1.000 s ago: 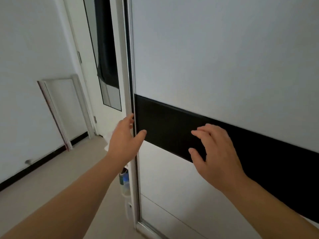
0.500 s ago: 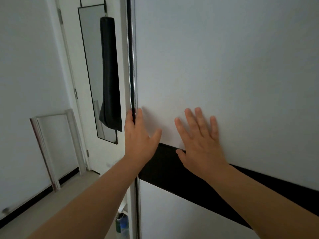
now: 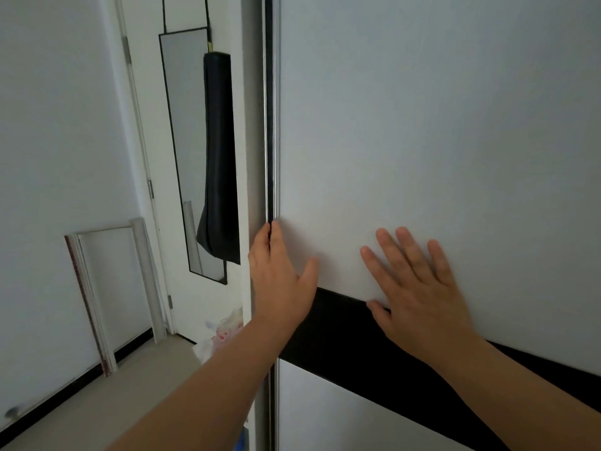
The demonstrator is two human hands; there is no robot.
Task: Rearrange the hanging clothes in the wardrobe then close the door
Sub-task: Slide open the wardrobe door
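Wardrobe door [image 3: 422, 125] is showing a smooth matt white panel, crossed by a smooth black band [image 3: 341, 327] with a slight sheen. Its left edge strip [image 3: 275, 125] is looking like brushed metal, glossy. Left of the door, a mirror [image 3: 182, 125] is sitting in a thin black frame, and a black bag [image 3: 218, 157] is looking like matt leather.
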